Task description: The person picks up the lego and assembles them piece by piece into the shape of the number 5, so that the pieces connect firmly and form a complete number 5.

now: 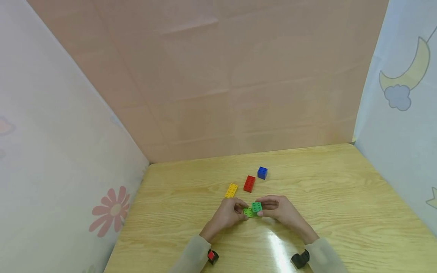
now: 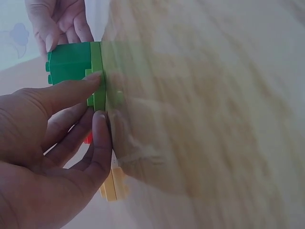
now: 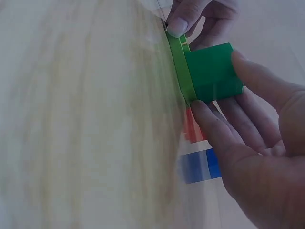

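A thin light green building brick (image 1: 248, 212) lies flat on the table. My left hand (image 1: 228, 214) pinches its left end between thumb and fingers. On the brick's right end sits a taller dark green brick (image 1: 257, 207), studs up, its base against the light green one in both wrist views. My right hand (image 1: 280, 211) holds this dark green brick, with the thumb (image 3: 248, 64) on its near side and a fingertip (image 3: 200, 109) low by the light green brick's edge.
Beyond the hands lie a yellow brick (image 1: 231, 190), a red brick (image 1: 249, 184) and a blue brick (image 1: 262, 173) on the wooden table (image 1: 177, 197). A brown paper-like panel (image 1: 232, 94) rises at the back. Patterned pale walls (image 1: 61, 132) flank the table.
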`<state>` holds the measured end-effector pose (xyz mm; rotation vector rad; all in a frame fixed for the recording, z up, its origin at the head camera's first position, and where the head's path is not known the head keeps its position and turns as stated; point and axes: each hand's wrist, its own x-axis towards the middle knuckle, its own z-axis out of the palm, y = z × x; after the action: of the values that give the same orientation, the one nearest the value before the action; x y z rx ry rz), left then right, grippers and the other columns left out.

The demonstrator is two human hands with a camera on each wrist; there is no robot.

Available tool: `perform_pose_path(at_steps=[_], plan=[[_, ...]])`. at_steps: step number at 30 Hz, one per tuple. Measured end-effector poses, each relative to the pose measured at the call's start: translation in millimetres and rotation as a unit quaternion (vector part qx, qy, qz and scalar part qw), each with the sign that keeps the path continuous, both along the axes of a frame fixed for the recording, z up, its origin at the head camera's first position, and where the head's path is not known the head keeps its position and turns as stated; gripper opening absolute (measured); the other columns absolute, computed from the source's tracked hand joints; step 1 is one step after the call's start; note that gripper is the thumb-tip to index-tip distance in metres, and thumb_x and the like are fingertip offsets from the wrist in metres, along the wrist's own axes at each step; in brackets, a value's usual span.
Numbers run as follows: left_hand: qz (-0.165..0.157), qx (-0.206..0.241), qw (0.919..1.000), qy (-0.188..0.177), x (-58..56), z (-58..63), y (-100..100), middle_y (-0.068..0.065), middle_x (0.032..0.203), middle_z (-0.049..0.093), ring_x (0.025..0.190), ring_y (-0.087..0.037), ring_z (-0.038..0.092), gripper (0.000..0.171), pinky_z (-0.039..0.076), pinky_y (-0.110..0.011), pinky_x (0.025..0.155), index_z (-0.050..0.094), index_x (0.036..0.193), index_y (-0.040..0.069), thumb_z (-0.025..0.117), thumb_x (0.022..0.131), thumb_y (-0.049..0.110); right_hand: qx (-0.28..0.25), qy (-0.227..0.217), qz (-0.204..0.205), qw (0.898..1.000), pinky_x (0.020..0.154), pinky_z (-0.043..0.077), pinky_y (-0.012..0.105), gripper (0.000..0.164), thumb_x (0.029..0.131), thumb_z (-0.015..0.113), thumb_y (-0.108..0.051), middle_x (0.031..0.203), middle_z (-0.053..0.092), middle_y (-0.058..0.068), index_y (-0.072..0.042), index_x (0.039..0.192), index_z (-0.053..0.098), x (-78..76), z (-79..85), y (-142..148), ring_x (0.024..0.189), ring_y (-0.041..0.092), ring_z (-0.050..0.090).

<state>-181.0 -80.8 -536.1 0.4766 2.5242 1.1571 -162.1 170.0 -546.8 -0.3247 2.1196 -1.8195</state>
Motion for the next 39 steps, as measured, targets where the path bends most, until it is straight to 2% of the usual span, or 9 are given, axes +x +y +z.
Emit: perform_pose_path(at_steps=[8, 13, 16, 20, 28, 33, 39], plan=[[0.007, 0.001, 0.9998, -0.020, -1.1, 0.8, 0.6, 0.009, 0.100, 0.072, 0.083, -0.007, 0.059, 0.030, 0.051, -0.022, 0.070, 0.081, 0.113, 0.016, 0.089, 0.084, 0.014, 0.012, 0.001, 0.003, 1.000, 0.097, 0.060, 0.027, 0.051, 0.088, 0.085, -0.015, 0.135, 0.070, 0.025, 0.002, 0.132, 0.067, -1.8, -3.3, -1.1, 0.126, 0.038, 0.069], [-0.001, -0.006, 0.9997, -0.023, -2.5, 3.2, -0.1, 0.009, 0.106, 0.074, 0.085, -0.005, 0.060, 0.033, 0.053, -0.022, 0.072, 0.080, 0.115, 0.015, 0.090, 0.084, 0.018, 0.017, -0.010, 0.000, 1.000, 0.097, 0.060, 0.028, 0.052, 0.087, 0.087, -0.017, 0.136, 0.070, 0.023, 0.001, 0.132, 0.068, -2.1, -2.2, -0.4, 0.126, 0.037, 0.069], [-0.004, -0.009, 0.9997, -0.023, -3.6, 6.9, -2.1, 0.008, 0.111, 0.076, 0.089, -0.005, 0.063, 0.035, 0.055, -0.023, 0.077, 0.079, 0.118, 0.015, 0.090, 0.084, 0.019, 0.016, -0.013, 0.000, 1.000, 0.097, 0.060, 0.028, 0.052, 0.087, 0.087, -0.017, 0.136, 0.070, 0.023, 0.001, 0.132, 0.068, -2.1, -0.4, 0.1, 0.127, 0.037, 0.069], [-0.003, 0.004, 0.9999, -0.016, -6.3, 14.6, -6.4, 0.000, 0.118, 0.077, 0.096, -0.010, 0.067, 0.037, 0.058, -0.027, 0.084, 0.077, 0.122, 0.013, 0.087, 0.087, 0.018, 0.017, -0.016, 0.001, 1.000, 0.098, 0.060, 0.029, 0.051, 0.087, 0.087, -0.016, 0.135, 0.071, 0.022, 0.001, 0.132, 0.068, -1.8, 1.5, -0.1, 0.126, 0.037, 0.069], [0.026, 0.021, 0.9991, 0.025, -18.2, 27.9, -9.2, -0.011, 0.126, 0.074, 0.111, -0.025, 0.067, 0.037, 0.060, -0.040, 0.094, 0.075, 0.126, 0.007, 0.083, 0.092, 0.019, 0.022, -0.018, -0.001, 1.000, 0.099, 0.060, 0.031, 0.052, 0.087, 0.087, -0.018, 0.132, 0.073, 0.020, 0.000, 0.132, 0.068, -2.4, 3.3, -1.0, 0.126, 0.035, 0.070], [0.026, -0.001, 0.9982, 0.054, -28.7, 32.2, -5.7, -0.011, 0.129, 0.072, 0.114, -0.028, 0.067, 0.037, 0.060, -0.038, 0.093, 0.074, 0.128, 0.009, 0.082, 0.093, 0.020, 0.027, -0.020, -0.004, 0.999, 0.100, 0.059, 0.032, 0.053, 0.086, 0.087, -0.019, 0.133, 0.073, 0.019, 0.000, 0.132, 0.068, -3.1, 3.5, -1.4, 0.126, 0.035, 0.070], [0.018, -0.035, 0.9966, 0.072, -38.8, 30.1, 2.6, -0.010, 0.128, 0.073, 0.116, -0.028, 0.066, 0.036, 0.059, -0.040, 0.096, 0.073, 0.130, 0.010, 0.080, 0.095, 0.018, 0.043, -0.010, -0.003, 0.999, 0.104, 0.058, 0.038, 0.053, 0.087, 0.087, -0.020, 0.134, 0.071, 0.021, 0.000, 0.132, 0.068, -2.0, 4.7, -0.6, 0.127, 0.037, 0.069]])
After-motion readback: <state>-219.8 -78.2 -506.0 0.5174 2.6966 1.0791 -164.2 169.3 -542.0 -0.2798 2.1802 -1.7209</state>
